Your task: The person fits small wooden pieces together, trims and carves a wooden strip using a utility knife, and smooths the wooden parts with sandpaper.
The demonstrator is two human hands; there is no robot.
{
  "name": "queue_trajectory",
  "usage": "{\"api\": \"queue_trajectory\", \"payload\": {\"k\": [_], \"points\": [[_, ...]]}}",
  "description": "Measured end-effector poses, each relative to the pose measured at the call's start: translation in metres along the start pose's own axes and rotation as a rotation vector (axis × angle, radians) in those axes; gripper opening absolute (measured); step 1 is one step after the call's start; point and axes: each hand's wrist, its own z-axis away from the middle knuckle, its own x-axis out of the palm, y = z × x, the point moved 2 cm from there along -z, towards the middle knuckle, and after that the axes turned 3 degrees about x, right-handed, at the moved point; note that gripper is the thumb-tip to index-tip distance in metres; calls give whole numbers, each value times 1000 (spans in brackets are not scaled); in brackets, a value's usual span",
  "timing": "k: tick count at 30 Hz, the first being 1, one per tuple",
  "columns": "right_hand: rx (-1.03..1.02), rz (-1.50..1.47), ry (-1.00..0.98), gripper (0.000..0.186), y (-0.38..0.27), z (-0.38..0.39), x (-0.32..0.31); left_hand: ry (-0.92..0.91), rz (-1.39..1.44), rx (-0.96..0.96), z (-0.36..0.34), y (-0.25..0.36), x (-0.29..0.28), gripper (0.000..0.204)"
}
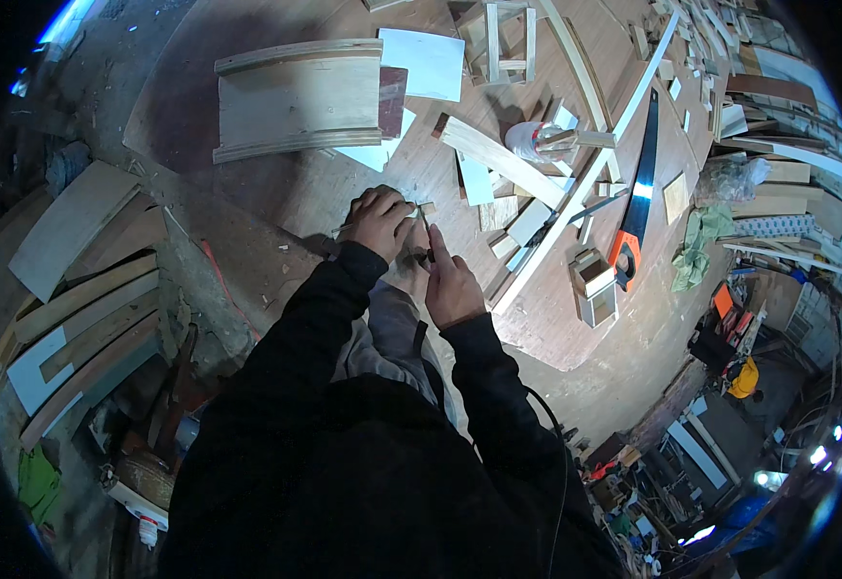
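Observation:
My left hand [376, 222] is at the edge of the plywood worktop [247, 222], its fingers curled over a small pale wood piece [425, 207] beside my legs. My right hand [452, 289] grips a thin dark tool [433, 236], which points up toward that piece; its exact kind is unclear. Above my hands lie white sheets [419, 63] and a wooden panel with moulded rails [296, 96]. To their right are wood offcuts [493, 154] and a small open wooden box [595, 289].
A handsaw [626, 246] with an orange handle, long strips [624, 121] and a plastic bottle [527, 143] lie on the worktop. Curved boards [74, 232] are stacked at left. Timber piles, a green cloth [701, 241] and assorted clutter line the right.

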Motion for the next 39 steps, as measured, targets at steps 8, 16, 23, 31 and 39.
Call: {"api": "queue_trajectory", "payload": {"k": [8,16,23,31,39], "points": [[59,57,-25,60,-9,-3,1,-16,8,16,0,0,0,18],[76,83,-41,61,-11,-4,2,20,22,13,2,-4,6,16],[73,86,-30,60,-12,-2,2,-2,4,12,1,1,2,16],[77,79,-30,62,-16,-1,2,44,12,35,1,0,2,14],[129,69,-87,64,-14,0,4,48,-7,45,2,2,3,13]]}}
